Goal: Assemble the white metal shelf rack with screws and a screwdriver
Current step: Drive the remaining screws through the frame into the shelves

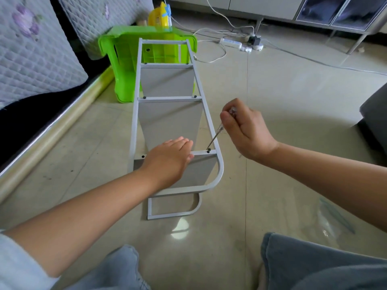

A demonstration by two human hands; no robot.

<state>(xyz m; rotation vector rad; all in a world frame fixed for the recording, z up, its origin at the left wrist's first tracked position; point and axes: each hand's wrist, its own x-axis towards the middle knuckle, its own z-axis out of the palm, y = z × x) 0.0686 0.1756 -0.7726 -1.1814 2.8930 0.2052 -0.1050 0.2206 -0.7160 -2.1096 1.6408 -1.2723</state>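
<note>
We are sitting on a pale, glossy tiled floor [272,185], our knees in light blue denim at the bottom of the view, with a clear plastic bag [335,216] lying on the tiles to our right.

Just ahead of our knees the white metal shelf rack [167,122] lies on its side, running away from us, its rounded frame end nearest. Our left hand [169,160] rests flat, fingers straight, on the nearest crossbar, steadying it. Our right hand [245,128] is curled around the clear handle of a slim screwdriver [215,137], whose tip sits on a dark screw [208,151] at the right end of that same crossbar.

As far as we can judge, the work is well along: the grey shelf panels are standing between the frames, and dark screw heads show at both ends of the middle and far crossbars. The nearest crossbar shows a dark spot at its left end [143,156]; whether that is a screw or an open hole we cannot tell. The screw under the tip seems the one in hand. The underside frame's fixings are hidden.

Beyond the rack lies a bright green plastic stool [123,59], tipped over, then a white power strip [230,41] with trailing cables, a quilted floral mattress on the left.
</note>
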